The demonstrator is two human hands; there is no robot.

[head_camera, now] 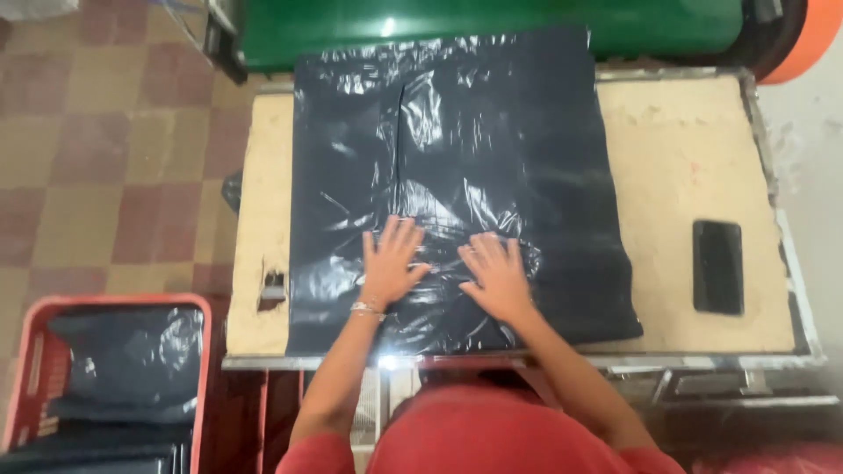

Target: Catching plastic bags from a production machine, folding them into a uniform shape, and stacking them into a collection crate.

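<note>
A black plastic bag (457, 175) lay spread flat over the middle of the table (685, 158), its far edge reaching past the table's back rim toward a green bin (492, 22); its glossy surface was creased and caught the light. Both hands rested palm-down on the near part of the bag — the left hand (388, 263) with a bracelet at the wrist, the right hand (498, 276) just beside it, the two apart by a narrow gap; the fingers (399, 235) of each were open and splayed, pressing flat on the plastic and gripping nothing; the bag lay directly under them and stretched away beyond the fingertips. To the right, well apart from the hands, a dark phone (717, 266) lay on the bare tabletop; at the table's left near corner sat a small dark clip-like object (273, 286), too small to make out. On the floor to the left stood a red crate (35, 369) holding more black bags (127, 360).
</note>
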